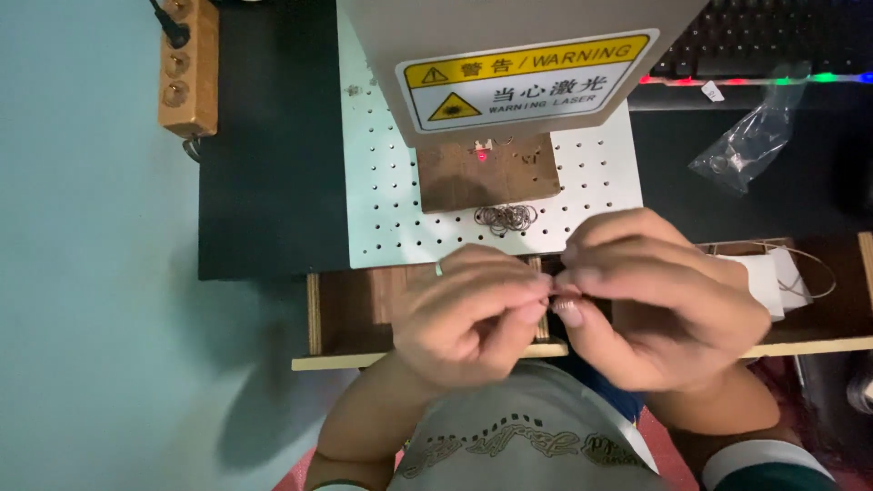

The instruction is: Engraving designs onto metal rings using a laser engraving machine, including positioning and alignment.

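Note:
My left hand point(473, 314) and my right hand point(664, 295) meet fingertip to fingertip just in front of a white perforated plate point(382, 195). Both pinch one tiny object point(556, 289) between thumbs and forefingers; it is almost hidden by the fingers. A ring sits on a finger of my left hand. A small heap of thin metal rings point(506, 217) lies on the plate just beyond my hands. Behind it a wooden block point(486, 177) rests under a grey machine head point(518, 64) with a yellow warning label, and a red light dot shows on the block.
A wooden tray point(346, 318) lies under my hands, with white paper and a wire loop point(773, 273) at its right. A clear plastic bag point(750, 136) and a keyboard with coloured lights point(773, 55) sit at the back right. A wooden power strip point(188, 68) is at the back left.

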